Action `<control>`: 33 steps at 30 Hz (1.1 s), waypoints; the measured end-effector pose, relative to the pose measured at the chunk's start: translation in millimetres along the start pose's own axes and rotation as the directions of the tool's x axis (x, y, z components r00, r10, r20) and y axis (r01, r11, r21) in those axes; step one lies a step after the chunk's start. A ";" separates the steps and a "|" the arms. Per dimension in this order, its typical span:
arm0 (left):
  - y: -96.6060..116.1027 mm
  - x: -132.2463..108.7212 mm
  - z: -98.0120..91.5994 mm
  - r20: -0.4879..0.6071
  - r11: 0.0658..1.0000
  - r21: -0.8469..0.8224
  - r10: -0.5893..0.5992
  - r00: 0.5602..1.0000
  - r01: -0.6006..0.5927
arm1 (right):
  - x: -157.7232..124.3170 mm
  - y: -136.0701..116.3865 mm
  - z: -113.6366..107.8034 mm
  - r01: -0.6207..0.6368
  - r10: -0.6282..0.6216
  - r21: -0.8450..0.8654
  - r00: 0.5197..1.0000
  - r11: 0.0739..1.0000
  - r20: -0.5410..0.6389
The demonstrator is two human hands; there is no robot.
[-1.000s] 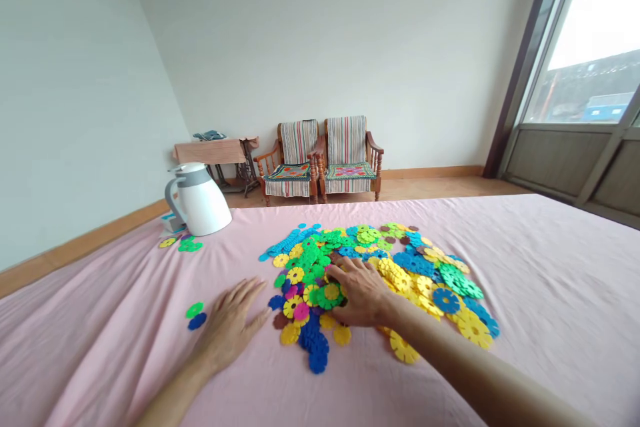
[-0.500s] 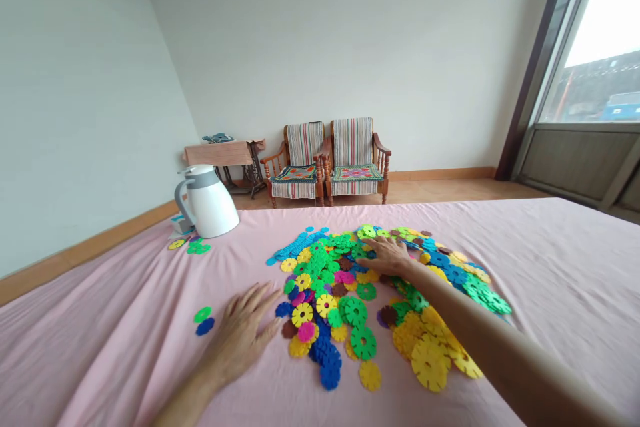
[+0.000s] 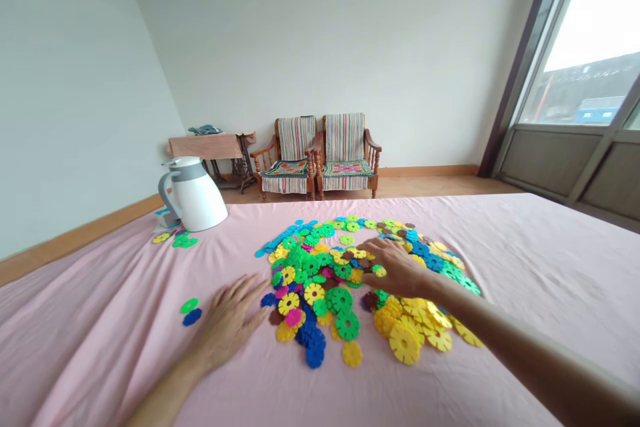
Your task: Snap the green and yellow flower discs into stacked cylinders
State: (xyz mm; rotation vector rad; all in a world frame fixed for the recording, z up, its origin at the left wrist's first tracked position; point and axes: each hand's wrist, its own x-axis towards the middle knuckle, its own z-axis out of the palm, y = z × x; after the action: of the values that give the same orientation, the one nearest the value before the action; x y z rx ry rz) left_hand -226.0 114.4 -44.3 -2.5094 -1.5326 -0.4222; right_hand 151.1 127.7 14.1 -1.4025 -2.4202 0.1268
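Note:
Flower-shaped plastic discs with notched edges lie in a loose heap on the pink cloth, in yellow, green, blue, brown and magenta. My right hand (image 3: 397,265) lies palm down on the heap, fingers spread over brown, yellow and blue discs. One small lime disc (image 3: 380,271) shows between its thumb and fingers; whether it is gripped is unclear. Resting flat on the cloth left of the heap is my left hand (image 3: 230,317), fingers apart and nothing in them. Its thumb points toward dark blue discs (image 3: 310,340). Yellow discs (image 3: 405,343) sit piled below my right wrist.
A white jug with a grey handle (image 3: 200,203) stands at the back left, several discs (image 3: 185,240) before it. A green disc (image 3: 190,305) and a blue disc (image 3: 192,317) lie left of my left hand. Beyond the pink cloth (image 3: 540,267) stand two wooden chairs (image 3: 345,147).
My right hand has drawn back toward me across the heap, shifting discs nearer and exposing lime discs and bare cloth behind. My left hand stays flat. The view has shifted slightly.

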 end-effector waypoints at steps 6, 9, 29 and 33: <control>0.9 1.8 -2.3 0.014 0.995 -0.077 0.070 0.997 -0.068 | -111.9 60.8 -29.6 -0.407 0.413 -0.076 0.908 0.910 0.074; 19.7 11.3 -12.4 0.144 0.989 -0.108 0.118 0.983 -0.103 | -144.0 73.2 -30.6 -0.481 0.491 -0.098 0.855 0.871 0.165; 105.8 103.4 14.4 -0.052 0.945 -0.323 -0.069 0.996 0.049 | 29.0 -5.4 40.9 -0.253 0.309 0.442 0.949 0.861 -0.058; 100.7 119.3 11.0 -0.082 0.861 -0.501 -0.145 0.986 0.085 | 50.6 -25.7 37.2 -0.152 0.217 0.499 0.973 0.853 -0.075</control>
State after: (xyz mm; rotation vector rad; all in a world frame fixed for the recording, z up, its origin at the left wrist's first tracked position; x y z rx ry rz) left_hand -83.3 171.9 -15.6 -2.6876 -1.7077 -1.0926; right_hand 94.5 161.4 -2.1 -1.3439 -1.9493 0.6334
